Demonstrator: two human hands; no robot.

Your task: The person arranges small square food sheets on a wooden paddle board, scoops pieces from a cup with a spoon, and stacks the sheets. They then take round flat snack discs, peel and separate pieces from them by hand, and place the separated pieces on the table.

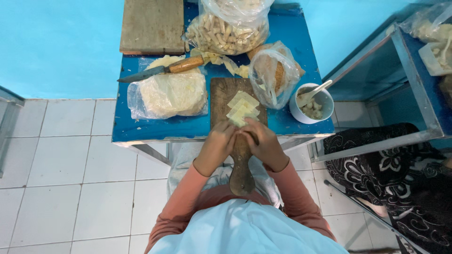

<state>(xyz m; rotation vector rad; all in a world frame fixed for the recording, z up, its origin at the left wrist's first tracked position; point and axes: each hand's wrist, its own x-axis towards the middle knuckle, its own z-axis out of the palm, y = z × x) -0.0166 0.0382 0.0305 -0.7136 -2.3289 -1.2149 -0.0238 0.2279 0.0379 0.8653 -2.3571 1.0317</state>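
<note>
Both hands meet at the near end of the wooden cutting board point(228, 96), the left hand point(217, 143) and right hand point(264, 143) each with a grip pinching one pale dough square point(237, 122). The stack of dough squares point(243, 106) lies on the board just beyond the fingertips, and the white bowl point(325, 101) stands right of the board on the blue worktop point(155, 127).

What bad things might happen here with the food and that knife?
The knife lies loose on the bagged dough, blade toward the table's left edge; a bump might send it off. The white bowl sits near the table's front corner and may get knocked down. The wooden board overhangs the table, so the wrapper squares might tip.
</note>
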